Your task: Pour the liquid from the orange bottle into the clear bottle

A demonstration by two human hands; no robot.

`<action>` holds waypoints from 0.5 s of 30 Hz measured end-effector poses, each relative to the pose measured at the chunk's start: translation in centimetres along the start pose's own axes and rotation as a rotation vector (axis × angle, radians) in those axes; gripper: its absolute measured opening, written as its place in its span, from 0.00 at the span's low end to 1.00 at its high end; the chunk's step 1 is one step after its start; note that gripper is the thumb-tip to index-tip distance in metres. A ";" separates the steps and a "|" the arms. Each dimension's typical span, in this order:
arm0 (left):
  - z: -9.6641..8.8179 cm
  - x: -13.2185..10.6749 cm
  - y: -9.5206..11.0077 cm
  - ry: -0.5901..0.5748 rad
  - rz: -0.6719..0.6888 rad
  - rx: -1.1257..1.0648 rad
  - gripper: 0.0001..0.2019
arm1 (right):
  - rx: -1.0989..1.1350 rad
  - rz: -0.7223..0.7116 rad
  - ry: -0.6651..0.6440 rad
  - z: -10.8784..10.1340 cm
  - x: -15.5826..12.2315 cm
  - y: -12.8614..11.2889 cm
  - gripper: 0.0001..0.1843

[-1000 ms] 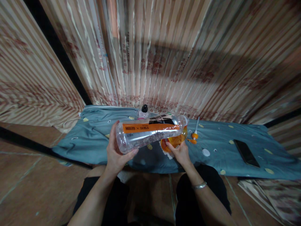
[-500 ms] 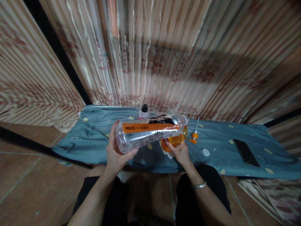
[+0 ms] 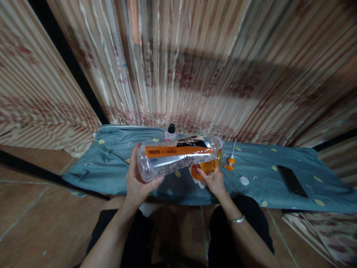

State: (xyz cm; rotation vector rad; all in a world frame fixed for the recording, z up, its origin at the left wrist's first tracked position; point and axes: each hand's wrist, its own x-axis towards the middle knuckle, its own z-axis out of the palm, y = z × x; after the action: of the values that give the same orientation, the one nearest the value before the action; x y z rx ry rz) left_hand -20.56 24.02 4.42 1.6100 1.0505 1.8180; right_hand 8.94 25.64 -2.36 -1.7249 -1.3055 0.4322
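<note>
My left hand [image 3: 141,184] grips the base of a clear plastic drink bottle [image 3: 175,156] with a silver, orange and black label. The bottle lies nearly level, its mouth pointing right. Under that mouth, my right hand [image 3: 213,178] is wrapped around an orange bottle [image 3: 210,165], thumb on its label. Whether the two mouths touch is hard to make out. Just right of the hands, an orange pump head [image 3: 230,161] with a pale tube lies on the blue cloth. A white round cap [image 3: 244,181] lies nearer to me.
A blue patterned sheet [image 3: 111,160] covers the bed in front of my knees. Behind the held bottles stands a small bottle with a black top [image 3: 171,128]. A dark phone [image 3: 292,181] lies at the right. Striped curtains [image 3: 195,74] and black poles [image 3: 69,63] enclose the bed.
</note>
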 end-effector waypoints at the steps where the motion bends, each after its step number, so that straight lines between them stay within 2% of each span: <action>1: 0.0 0.0 0.0 -0.002 0.005 0.005 0.53 | 0.002 0.001 -0.004 0.0 0.0 0.0 0.38; 6: 0.0 0.1 0.1 0.010 0.038 0.022 0.52 | -0.004 -0.004 0.011 0.1 0.0 0.1 0.37; 11: 0.5 0.3 0.8 0.027 0.015 -0.002 0.54 | -0.027 -0.013 0.016 0.1 0.0 0.5 0.36; 15: 0.7 0.4 1.0 0.055 0.013 -0.022 0.51 | -0.041 -0.020 0.024 0.2 0.0 0.7 0.36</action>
State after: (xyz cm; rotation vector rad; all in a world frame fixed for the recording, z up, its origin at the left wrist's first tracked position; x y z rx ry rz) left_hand -19.80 23.94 5.45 1.5657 1.0428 1.8861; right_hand 9.20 25.76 -3.06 -1.7444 -1.3219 0.3741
